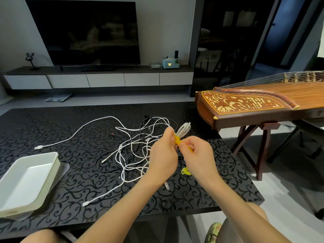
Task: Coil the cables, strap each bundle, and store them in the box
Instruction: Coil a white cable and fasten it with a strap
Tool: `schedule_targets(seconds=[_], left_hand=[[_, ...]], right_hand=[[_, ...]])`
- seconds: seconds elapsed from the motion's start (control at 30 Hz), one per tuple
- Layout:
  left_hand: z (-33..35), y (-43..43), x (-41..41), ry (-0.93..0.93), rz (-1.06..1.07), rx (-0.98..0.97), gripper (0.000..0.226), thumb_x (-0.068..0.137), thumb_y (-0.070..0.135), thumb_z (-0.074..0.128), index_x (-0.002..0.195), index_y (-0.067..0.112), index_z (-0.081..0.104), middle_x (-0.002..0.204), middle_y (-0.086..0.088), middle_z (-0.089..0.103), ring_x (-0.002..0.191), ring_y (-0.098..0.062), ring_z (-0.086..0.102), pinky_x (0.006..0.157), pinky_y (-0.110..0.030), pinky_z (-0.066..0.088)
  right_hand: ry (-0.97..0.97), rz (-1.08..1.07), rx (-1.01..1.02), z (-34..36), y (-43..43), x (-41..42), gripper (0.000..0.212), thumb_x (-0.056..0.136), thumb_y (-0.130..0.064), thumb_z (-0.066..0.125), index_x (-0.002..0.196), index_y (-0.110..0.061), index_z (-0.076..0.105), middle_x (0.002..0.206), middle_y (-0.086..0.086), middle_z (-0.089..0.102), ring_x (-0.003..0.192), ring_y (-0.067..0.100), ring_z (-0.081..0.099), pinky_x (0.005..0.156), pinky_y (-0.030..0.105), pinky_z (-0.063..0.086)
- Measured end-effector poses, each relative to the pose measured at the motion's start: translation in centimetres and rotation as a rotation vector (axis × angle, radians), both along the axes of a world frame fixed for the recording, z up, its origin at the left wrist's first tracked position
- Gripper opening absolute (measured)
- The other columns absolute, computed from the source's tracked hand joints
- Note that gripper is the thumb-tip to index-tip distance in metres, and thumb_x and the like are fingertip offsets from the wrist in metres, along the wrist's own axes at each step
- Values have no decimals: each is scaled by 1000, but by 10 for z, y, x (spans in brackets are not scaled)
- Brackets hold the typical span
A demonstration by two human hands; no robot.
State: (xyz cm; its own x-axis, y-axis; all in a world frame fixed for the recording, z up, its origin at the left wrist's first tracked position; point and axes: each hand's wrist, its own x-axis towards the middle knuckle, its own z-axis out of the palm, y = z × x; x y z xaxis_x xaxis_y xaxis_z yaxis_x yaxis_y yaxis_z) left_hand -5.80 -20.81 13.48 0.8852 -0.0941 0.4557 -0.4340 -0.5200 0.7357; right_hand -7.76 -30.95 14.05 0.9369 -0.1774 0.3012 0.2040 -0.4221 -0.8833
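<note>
A coiled white cable bundle (183,130) is held up over the black patterned table (52,130). My left hand (164,155) grips the bundle at its lower end, where a yellow strap (178,140) wraps it. My right hand (198,154) pinches the strap's free end. A tangle of loose white and black cables (133,148) lies on the table behind and left of my hands. An open white box (26,183) sits at the table's front left, on its clear lid. Another yellow-green strap (185,171) lies on the table under my right wrist.
A wooden zither (254,102) on a stand stands right of the table, close to its far right corner. A television (84,32) and a low cabinet fill the wall behind. My knees show below the table's front edge.
</note>
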Motion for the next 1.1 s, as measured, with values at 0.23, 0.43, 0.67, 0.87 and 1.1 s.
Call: schedule_targets(seconds=[0.23,0.43,0.67,0.87,1.1], left_hand=[[-3,-2,17,308,-134,-291,20,94,36,44,77,25,42,59,7,54,58,-15,45,59,-32,35],[12,8,15,656,-436,-347,45,104,25,31,67,10,53,43,9,50,39,0,40,45,-13,32],[24,17,23,572,-363,-518,39,103,23,34,71,8,52,51,5,44,44,-2,35,45,-11,31],[39,32,9,443,-472,-148,34,102,19,36,76,10,55,59,6,49,51,-2,39,52,-11,31],[41,44,-2,227,-471,159,29,90,48,38,71,30,52,62,12,48,60,-10,42,60,-31,35]], right_hand=[[-33,59,72,13,-9,-4,22,92,-6,53,74,-7,65,45,-18,51,43,2,43,48,19,34],[-37,146,181,19,-13,-13,20,92,1,52,78,-4,65,51,-11,60,49,-3,55,53,7,38],[31,137,158,14,-32,-26,21,90,-15,62,70,-14,70,49,7,59,44,12,48,47,19,42],[324,169,482,11,-51,-19,21,88,-19,59,89,0,68,47,7,55,37,12,46,40,19,41],[652,343,941,16,-43,-3,12,75,-7,60,72,-3,71,61,9,65,48,11,58,45,15,48]])
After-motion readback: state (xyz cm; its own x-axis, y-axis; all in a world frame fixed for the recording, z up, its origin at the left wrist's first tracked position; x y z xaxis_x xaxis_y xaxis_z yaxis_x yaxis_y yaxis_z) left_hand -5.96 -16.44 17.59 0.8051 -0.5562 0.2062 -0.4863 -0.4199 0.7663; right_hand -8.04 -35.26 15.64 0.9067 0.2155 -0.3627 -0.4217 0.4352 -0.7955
